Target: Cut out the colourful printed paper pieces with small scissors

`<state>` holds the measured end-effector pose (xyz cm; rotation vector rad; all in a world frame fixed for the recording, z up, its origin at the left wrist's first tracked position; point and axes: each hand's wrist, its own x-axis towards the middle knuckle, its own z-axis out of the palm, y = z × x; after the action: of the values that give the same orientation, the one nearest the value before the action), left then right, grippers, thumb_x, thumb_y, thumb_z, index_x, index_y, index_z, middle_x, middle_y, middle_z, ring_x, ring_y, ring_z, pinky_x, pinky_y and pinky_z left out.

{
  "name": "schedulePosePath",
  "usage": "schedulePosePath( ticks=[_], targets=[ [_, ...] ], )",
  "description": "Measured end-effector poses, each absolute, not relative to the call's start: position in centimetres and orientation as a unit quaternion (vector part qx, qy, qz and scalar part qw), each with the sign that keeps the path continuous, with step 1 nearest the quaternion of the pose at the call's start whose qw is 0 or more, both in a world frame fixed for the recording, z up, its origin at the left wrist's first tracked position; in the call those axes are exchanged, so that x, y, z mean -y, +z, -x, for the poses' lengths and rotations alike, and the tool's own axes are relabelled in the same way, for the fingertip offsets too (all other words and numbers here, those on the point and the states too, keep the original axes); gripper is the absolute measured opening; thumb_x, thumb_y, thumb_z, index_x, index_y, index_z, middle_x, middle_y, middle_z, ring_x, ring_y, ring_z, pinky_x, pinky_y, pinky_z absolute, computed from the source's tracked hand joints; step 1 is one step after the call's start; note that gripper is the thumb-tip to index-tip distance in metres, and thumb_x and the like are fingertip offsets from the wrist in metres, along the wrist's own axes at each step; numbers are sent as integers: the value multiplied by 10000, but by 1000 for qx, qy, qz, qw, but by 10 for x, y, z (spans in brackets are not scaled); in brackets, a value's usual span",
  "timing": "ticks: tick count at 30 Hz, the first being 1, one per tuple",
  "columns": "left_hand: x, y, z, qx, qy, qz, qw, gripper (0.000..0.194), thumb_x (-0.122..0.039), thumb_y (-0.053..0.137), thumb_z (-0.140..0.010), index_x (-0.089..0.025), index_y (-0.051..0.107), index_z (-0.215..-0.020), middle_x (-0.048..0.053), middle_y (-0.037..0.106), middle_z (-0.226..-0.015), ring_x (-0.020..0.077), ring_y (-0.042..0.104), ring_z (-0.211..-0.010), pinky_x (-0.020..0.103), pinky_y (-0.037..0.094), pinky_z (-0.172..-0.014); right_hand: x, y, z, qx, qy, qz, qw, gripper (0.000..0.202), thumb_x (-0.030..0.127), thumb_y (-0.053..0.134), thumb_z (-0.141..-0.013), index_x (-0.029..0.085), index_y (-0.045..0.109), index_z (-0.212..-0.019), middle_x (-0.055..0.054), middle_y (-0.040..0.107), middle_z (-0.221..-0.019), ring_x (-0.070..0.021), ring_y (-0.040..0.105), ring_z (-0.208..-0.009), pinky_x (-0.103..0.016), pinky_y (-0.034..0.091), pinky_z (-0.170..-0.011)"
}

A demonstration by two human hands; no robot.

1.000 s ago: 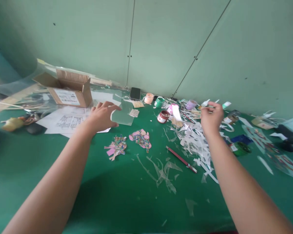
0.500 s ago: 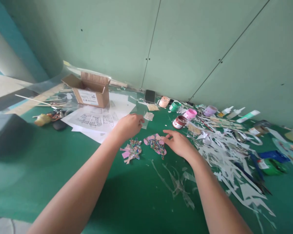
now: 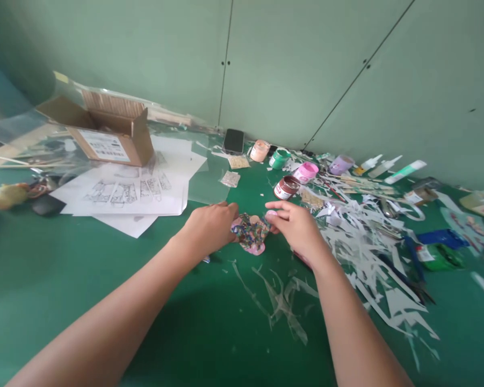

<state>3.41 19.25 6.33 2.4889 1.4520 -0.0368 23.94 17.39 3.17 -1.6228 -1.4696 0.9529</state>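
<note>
A small mosaic-patterned piece [image 3: 250, 232], multicoloured with rounded pink edges, is held between both hands just above the green tabletop. My left hand [image 3: 209, 227] is closed on its left side, fingers curled and partly hidden. At its right edge, my right hand [image 3: 296, 226] pinches a pink tip between thumb and fingers. A tiny pale scrap [image 3: 207, 259] peeks out beneath my left hand, which hides what else lies there. Under my right wrist shows part of a dark red thing that I cannot make out.
Printed sheets [image 3: 124, 191] and an open cardboard box [image 3: 116, 134] are at the left. Open paint jars [image 3: 287, 187] stand beyond my right hand. White paper offcuts [image 3: 366, 263] cover the right side, with clear strips [image 3: 282, 298] nearer. A phone [image 3: 233, 141] lies by the wall.
My left hand has come down and right onto the patterned piece; both hands now grip it. The loose-looking patterned cluster at left is now mostly hidden. The view has shifted right.
</note>
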Motion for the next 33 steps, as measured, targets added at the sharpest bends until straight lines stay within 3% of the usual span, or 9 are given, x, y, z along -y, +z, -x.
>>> schedulePosePath(
  ticks=[4,8,13,18,21,25,29,31,33],
  targets=[
    [-201,62,-28,-487,3,-859,161,327,-273,668,-795,-247,596,-1113,42,705,-1052,247,682,-917,301,474,-698,-174,37,-249,556,359,638,394,302,368,640,-750,200,665,-1000,-10,697,-691,-147,599,-542,-282,497,-532],
    [-204,63,-26,-432,47,-885,169,481,-255,650,-803,-303,545,-1271,20,629,-1230,219,670,-955,288,472,-719,-173,39,-255,563,345,643,388,297,343,642,-771,206,675,-1033,-8,702,-697,-154,608,-555,-288,498,-551],
    [-201,59,-33,-440,15,-887,141,405,-417,629,-857,-275,600,-1235,47,627,-1160,255,634,-1053,303,478,-781,-172,33,-260,612,215,710,273,235,229,616,-813,227,712,-1028,-71,719,-965,-236,677,-875,-400,517,-846],
    [-200,55,-40,-459,15,-878,136,236,-335,658,-831,-225,609,-1034,38,659,-1013,221,649,-860,292,440,-656,-167,25,-247,736,127,637,194,430,346,732,-778,316,677,-1204,-92,550,-1316,-327,505,-1232,-485,410,-1039],
    [-205,57,-37,-484,49,-856,173,103,-304,571,-876,-222,613,-921,18,681,-890,185,622,-736,280,385,-588,-167,24,-237,757,136,618,164,338,331,758,-763,296,709,-1095,-81,577,-1281,-337,511,-1184,-506,424,-1000],
    [-212,61,-29,-510,107,-831,194,151,-327,536,-888,-206,628,-895,17,685,-793,176,599,-685,280,385,-585,-170,31,-236,737,135,637,181,51,255,670,-830,224,703,-852,-68,686,-986,-284,589,-1004,-431,459,-888],
    [-208,62,-27,-475,75,-859,178,290,-341,608,-839,-255,633,-1115,14,712,-1027,196,648,-828,275,424,-635,-167,44,-241,703,259,633,194,147,233,566,-899,198,705,-927,-50,731,-863,-203,659,-795,-305,467,-711],
    [-202,61,-31,-440,42,-882,163,408,-322,651,-807,-294,602,-1211,8,689,-1132,208,660,-897,273,436,-657,-164,47,-238,710,308,607,183,170,211,558,-900,207,710,-977,-52,748,-937,-192,680,-827,-283,467,-710],
    [-198,60,-36,-417,29,-894,159,397,-311,648,-813,-305,608,-1208,6,677,-1141,211,664,-919,274,442,-670,-160,47,-230,728,313,587,165,180,197,609,-864,225,706,-1014,-45,750,-969,-197,682,-892,-278,463,-737]
  ],
)
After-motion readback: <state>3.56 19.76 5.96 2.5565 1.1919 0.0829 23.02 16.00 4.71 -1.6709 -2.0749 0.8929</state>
